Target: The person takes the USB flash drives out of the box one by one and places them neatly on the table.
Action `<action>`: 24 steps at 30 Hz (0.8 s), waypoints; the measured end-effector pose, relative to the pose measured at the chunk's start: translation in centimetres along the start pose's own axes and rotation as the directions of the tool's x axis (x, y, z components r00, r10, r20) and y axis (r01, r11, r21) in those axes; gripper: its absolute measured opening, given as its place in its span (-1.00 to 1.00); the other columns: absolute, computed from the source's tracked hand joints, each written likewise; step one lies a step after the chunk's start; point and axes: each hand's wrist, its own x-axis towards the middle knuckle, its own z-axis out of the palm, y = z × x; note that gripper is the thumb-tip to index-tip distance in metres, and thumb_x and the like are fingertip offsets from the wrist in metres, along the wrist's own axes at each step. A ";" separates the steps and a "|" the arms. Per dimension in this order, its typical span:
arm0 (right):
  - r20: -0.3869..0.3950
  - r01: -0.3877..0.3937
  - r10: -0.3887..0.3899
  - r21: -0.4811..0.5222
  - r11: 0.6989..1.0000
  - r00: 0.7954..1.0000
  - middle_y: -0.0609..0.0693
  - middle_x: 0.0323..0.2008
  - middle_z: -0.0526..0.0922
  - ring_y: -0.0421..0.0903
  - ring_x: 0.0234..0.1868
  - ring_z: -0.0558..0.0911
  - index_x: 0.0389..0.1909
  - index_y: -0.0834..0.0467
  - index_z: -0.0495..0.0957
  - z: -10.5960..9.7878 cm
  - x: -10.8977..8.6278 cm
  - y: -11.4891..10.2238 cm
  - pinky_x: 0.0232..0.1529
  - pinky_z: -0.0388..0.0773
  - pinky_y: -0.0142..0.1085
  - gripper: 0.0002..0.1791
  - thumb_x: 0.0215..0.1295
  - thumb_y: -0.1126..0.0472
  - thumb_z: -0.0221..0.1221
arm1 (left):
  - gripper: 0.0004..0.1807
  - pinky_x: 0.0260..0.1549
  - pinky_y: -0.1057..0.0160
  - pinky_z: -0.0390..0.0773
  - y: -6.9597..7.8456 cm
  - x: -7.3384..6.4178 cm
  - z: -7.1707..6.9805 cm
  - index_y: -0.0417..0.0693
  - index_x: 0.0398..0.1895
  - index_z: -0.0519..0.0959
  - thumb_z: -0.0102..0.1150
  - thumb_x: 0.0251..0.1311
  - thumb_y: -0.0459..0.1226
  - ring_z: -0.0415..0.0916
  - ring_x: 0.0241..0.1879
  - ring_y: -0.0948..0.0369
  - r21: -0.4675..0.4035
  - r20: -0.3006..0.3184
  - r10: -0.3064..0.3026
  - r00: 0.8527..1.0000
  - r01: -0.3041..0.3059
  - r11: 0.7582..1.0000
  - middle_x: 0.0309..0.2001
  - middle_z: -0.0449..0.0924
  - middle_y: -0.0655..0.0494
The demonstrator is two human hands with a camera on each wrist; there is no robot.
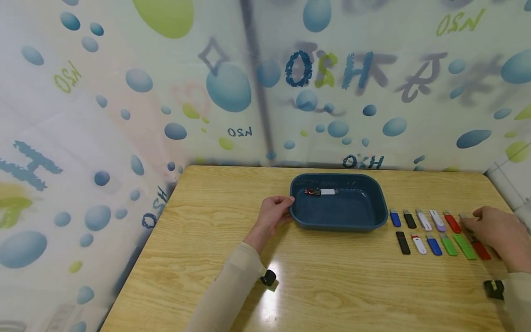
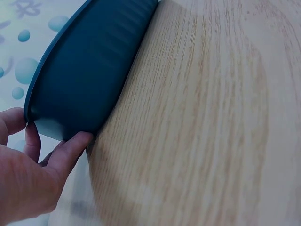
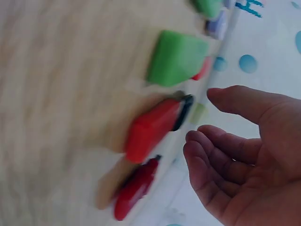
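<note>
The left hand (image 1: 270, 216) pinches the left end of a dark blue tray (image 1: 338, 227), thumb at the rim and fingertips against the wall in the left wrist view. Inside the tray lie a dark red USB stick (image 1: 312, 192) and a white one (image 1: 327, 192). Over the right end of two rows of USB sticks hovers the right hand (image 1: 499, 233). In the right wrist view its thumb and bent fingers stand apart with nothing between them. Nearest it there are a red USB stick with a black end (image 3: 153, 127), a darker red one (image 3: 136, 188) and a green one (image 3: 174, 59).
Blue (image 1: 395, 218), black (image 1: 403, 243), white (image 1: 424, 221), red (image 1: 452, 222) and green (image 1: 464, 247) USB sticks lie on the wooden table (image 1: 332, 286), right of the tray. A printed curtain (image 1: 232, 138) hangs behind the table.
</note>
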 end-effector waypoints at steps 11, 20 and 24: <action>-0.205 0.149 -0.133 0.066 0.987 0.970 0.40 -0.38 0.61 0.26 -0.44 0.58 -0.05 0.63 0.45 -1.7 -1.8 -3.9 -0.52 0.53 0.07 -0.57 0.48 0.22 0.09 | -0.71 -0.16 0.13 0.75 -0.1 0.0 -0.1 -0.36 -0.05 0.62 0.27 0.43 -0.23 0.68 -0.25 0.17 0.008 0.006 0.009 1.000 -0.009 1.000 -0.19 0.66 -0.05; -0.263 0.285 -0.249 0.109 0.952 0.932 0.44 -0.13 0.64 0.34 -0.23 0.61 0.06 0.51 0.51 -2.5 -2.9 -8.2 -0.29 0.51 0.23 -0.62 0.54 0.21 0.08 | -0.72 -0.19 0.14 0.75 0.0 -0.1 0.0 -0.37 -0.06 0.62 0.27 0.42 -0.25 0.68 -0.26 0.18 -0.011 0.013 0.012 1.000 -0.012 1.000 -0.21 0.66 -0.06; -0.292 0.377 -0.334 0.107 0.920 0.896 0.43 -0.12 0.66 0.37 -0.20 0.63 0.06 0.48 0.54 -2.6 -3.2 -10.1 -0.28 0.51 0.26 -0.67 0.53 0.26 0.11 | -0.72 -0.20 0.14 0.75 0.0 -0.1 0.0 -0.36 -0.06 0.62 0.27 0.42 -0.25 0.68 -0.27 0.18 -0.013 0.010 0.010 1.000 -0.009 1.000 -0.22 0.67 -0.05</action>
